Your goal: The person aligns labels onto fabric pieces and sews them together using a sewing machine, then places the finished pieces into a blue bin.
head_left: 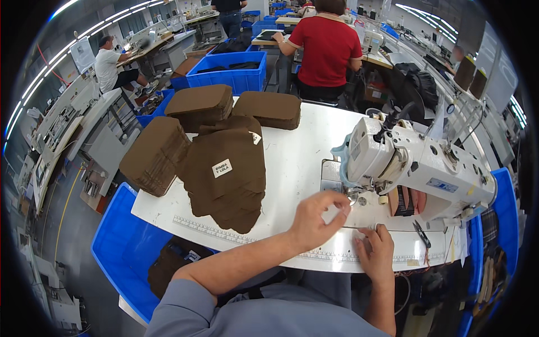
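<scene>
My left hand (325,219) is beside the needle area of a white sewing machine (415,163), thumb and index finger pinched; what they hold, if anything, is too small to make out. My right hand (375,244) rests at the table's front below the presser area, fingers loosely bent and apart. Black snips (421,233) lie to its right. On the white table (286,151), left of the machine, layered brown fabric pieces (222,191) with white labels lie among thick brown stacks (151,154).
Blue bins stand at front left (112,230), right (505,191) and behind the table (224,78). A person in red (320,50) sits just ahead; others work at left (106,64), rear (230,19) and far right. More workbenches (73,135) line the left side.
</scene>
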Demonstrator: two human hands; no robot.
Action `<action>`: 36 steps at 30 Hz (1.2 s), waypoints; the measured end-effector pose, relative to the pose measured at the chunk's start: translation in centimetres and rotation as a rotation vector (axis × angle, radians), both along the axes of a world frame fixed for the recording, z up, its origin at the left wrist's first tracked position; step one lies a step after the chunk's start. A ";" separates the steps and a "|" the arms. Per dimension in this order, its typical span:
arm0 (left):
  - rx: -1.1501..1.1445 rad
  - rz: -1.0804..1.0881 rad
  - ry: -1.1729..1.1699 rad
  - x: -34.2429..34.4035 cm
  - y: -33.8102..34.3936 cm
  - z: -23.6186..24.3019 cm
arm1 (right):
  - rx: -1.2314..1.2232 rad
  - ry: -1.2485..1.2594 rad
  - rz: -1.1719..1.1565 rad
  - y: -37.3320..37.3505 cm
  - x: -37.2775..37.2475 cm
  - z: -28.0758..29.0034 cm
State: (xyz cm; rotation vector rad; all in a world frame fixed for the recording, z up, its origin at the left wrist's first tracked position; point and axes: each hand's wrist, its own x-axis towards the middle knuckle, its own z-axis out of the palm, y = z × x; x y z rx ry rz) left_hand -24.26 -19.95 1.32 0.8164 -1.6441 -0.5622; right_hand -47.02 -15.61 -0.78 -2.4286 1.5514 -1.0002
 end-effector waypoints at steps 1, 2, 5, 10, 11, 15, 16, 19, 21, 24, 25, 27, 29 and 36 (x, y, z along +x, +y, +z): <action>0.188 -0.011 0.114 0.5 0.0 0.6 | 0.004 0.001 0.014 0.0 0.0 0.0; 0.244 0.004 0.097 1.2 -0.1 1.1 | -0.028 -0.027 0.038 0.0 -0.1 0.0; 0.147 0.118 -0.131 4.8 -3.6 2.5 | -0.040 -0.049 0.075 -0.1 -0.5 0.0; 0.260 0.511 -0.404 12.7 -17.2 3.6 | -0.058 -0.030 0.179 -0.1 -0.9 0.2; 0.281 0.571 -0.438 13.9 -19.7 3.4 | -0.010 0.001 0.198 -0.2 -1.0 0.2; 0.340 0.717 -0.709 16.0 -26.3 2.5 | 0.017 0.020 0.233 -0.5 -1.3 0.4; 0.343 0.711 -0.770 16.2 -27.2 2.3 | 0.033 0.022 0.248 -0.5 -1.4 0.5; 0.380 0.693 -0.862 16.4 -29.0 2.4 | 0.058 -0.021 0.299 -0.8 -1.5 0.5; 0.392 0.679 -0.891 16.6 -29.4 2.3 | 0.067 -0.010 0.309 -0.9 -1.6 0.4; 0.309 0.743 -0.867 17.1 -29.5 1.9 | 0.081 0.000 0.312 -0.9 -1.7 0.4; 0.344 0.760 -0.845 17.3 -29.6 1.8 | 0.072 0.010 0.300 -0.8 -1.7 0.3; 0.373 0.770 -0.816 18.0 -29.5 1.7 | 0.058 0.024 0.282 -0.7 -1.6 0.2; 0.607 0.779 -0.548 18.7 -29.2 1.9 | 0.047 0.026 0.261 -0.7 -1.6 0.1; 0.384 0.638 -0.640 18.3 -26.1 1.0 | 0.002 0.020 0.188 -0.2 -1.2 -0.3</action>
